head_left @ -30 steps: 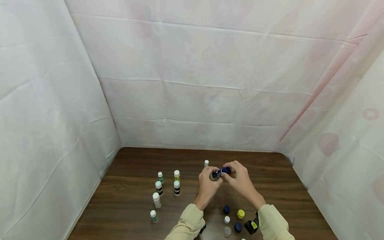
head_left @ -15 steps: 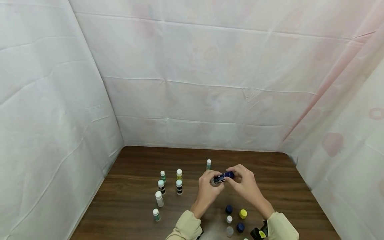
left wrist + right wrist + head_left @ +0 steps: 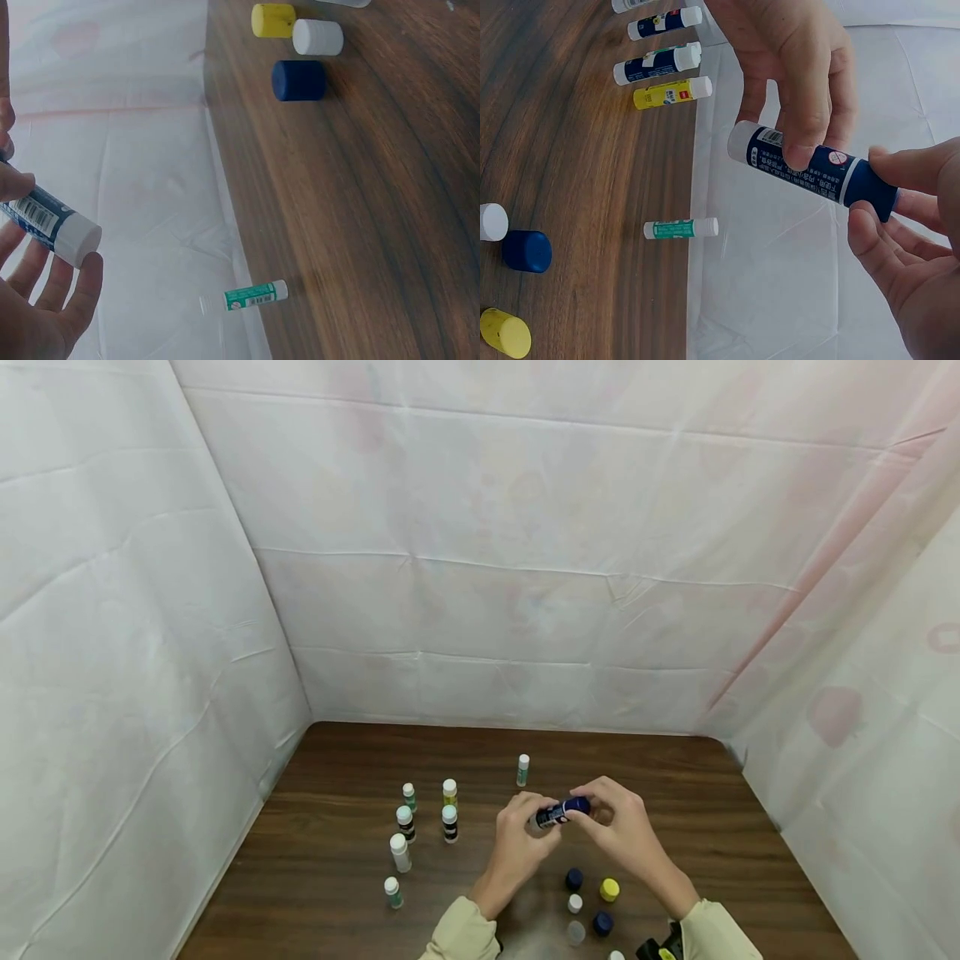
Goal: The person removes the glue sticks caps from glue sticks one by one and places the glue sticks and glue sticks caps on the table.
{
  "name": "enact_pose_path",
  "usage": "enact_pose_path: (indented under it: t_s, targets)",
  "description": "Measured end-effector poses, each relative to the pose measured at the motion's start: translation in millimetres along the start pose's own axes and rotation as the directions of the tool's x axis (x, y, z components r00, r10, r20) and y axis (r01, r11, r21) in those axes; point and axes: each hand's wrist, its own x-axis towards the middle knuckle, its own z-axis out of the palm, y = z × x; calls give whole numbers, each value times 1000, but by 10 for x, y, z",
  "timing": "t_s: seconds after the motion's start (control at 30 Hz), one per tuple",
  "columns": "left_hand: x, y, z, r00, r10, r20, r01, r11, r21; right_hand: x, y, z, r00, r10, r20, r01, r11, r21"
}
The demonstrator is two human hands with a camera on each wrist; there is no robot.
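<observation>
A dark blue glue stick with a white base is held slantwise above the table between both hands. My left hand grips its body near the base, thumb on the label in the right wrist view. At the other end, the fingers and thumb of my right hand pinch the blue cap, which sits on the stick. A thin white band shows between label and cap. In the left wrist view the white base faces the camera, and the cap end is out of frame.
Several white-capped glue sticks stand at the left of the brown wooden table. One slim green glue stick stands behind the hands. Loose caps, including a yellow cap and a blue cap, lie near the right forearm. White sheets wall the table.
The hands have come slightly lower and to the right with the glue stick, whose blue cap end now shows more fully. The green glue stick behind them has come into fuller view.
</observation>
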Motion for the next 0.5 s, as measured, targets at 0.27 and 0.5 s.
enact_pose_path:
  t_s: [0.27,0.5]
  targets:
    - [-25,-1,-46,1000,8,19,-8,1000,-23,-11,-21,16,1000,-3,21,2,1000,29]
    - [-49,-6,-73,999,10,44,-9,1000,-28,-27,-25,29,1000,-15,24,15,1000,25]
